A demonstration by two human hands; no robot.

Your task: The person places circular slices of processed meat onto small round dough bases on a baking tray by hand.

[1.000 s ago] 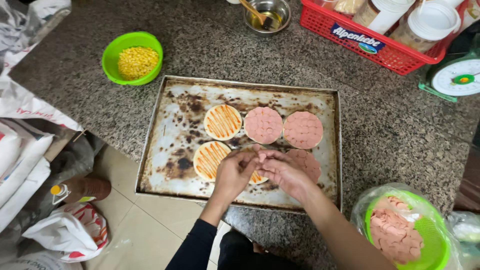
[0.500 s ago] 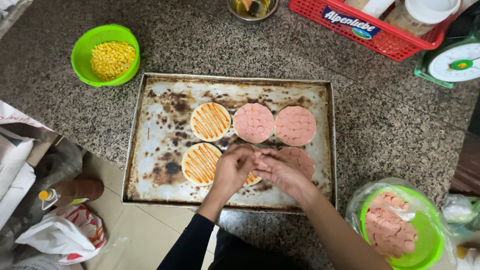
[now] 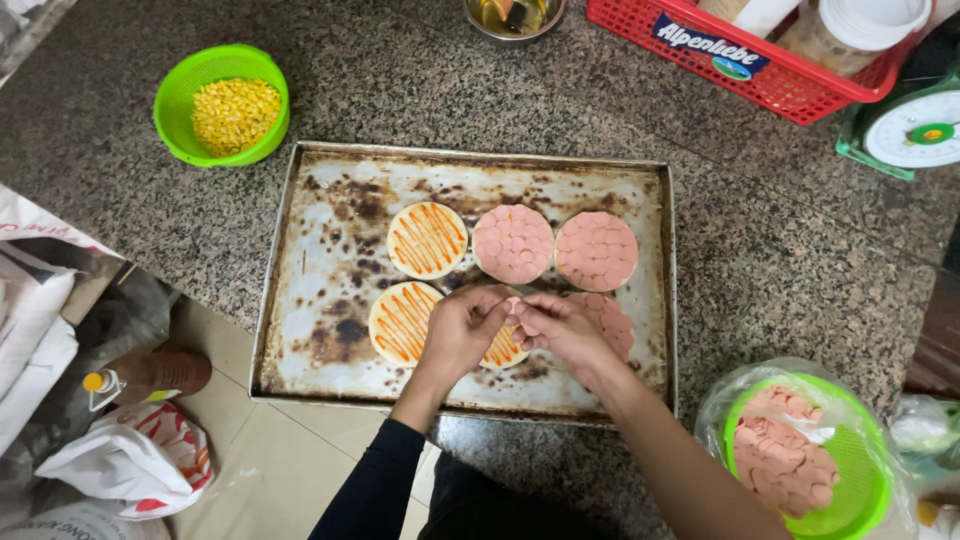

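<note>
A scorched metal baking tray (image 3: 310, 250) lies on the granite counter. On it are round bases: two with orange sauce stripes (image 3: 427, 240) (image 3: 398, 322), and three covered with pink sausage slices (image 3: 512, 243) (image 3: 596, 250) (image 3: 612, 322). My left hand (image 3: 458, 332) and my right hand (image 3: 562, 335) meet fingertip to fingertip over another sauced base (image 3: 503, 348), which they mostly hide. Both pinch a small pink sausage slice between them, just above that base.
A green bowl of corn kernels (image 3: 222, 103) stands at the back left. A green basket of sausage slices (image 3: 800, 458) in a plastic bag sits at the front right. A red basket (image 3: 760, 55), a scale (image 3: 915, 128) and a metal bowl (image 3: 513, 15) line the back. Bags and a bottle (image 3: 150, 375) lie on the floor at left.
Both hands stay pinched together over the same front base and have barely shifted. The view has drifted slightly over the tray.
</note>
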